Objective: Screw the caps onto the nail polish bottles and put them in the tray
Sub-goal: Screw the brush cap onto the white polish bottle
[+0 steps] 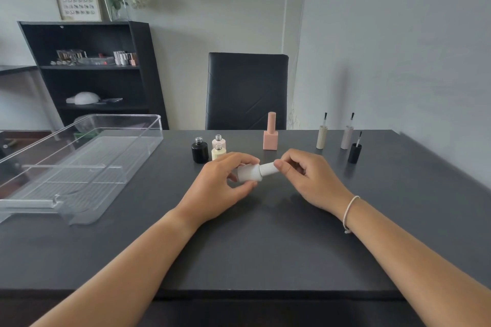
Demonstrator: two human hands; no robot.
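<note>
White bottle (248, 172): held sideways above the bench (265, 233), body gripped by the left hand (223, 186); its white cap (269, 169) pinched by the right hand (305, 178). Beyond the hands: three uncapped bottles (199, 152), a capped pink bottle (270, 133), three brush caps (322, 135). Left of the left hand: clear tray (148, 125).

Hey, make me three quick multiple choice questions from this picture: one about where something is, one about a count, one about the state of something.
1. Where is the clear tray?
A. left side of the table
B. on the chair
C. on the shelf

2. How many uncapped bottles stand near the black bottle, counting it?
A. one
B. three
C. five

3. What state is the white bottle in?
A. standing alone
B. in the tray
C. held sideways by both hands

Answers: 1 A, it sits at the table's left. 2 B, black, pink and yellow show open necks. 3 C, left hand grips the body, right hand the cap.
</note>
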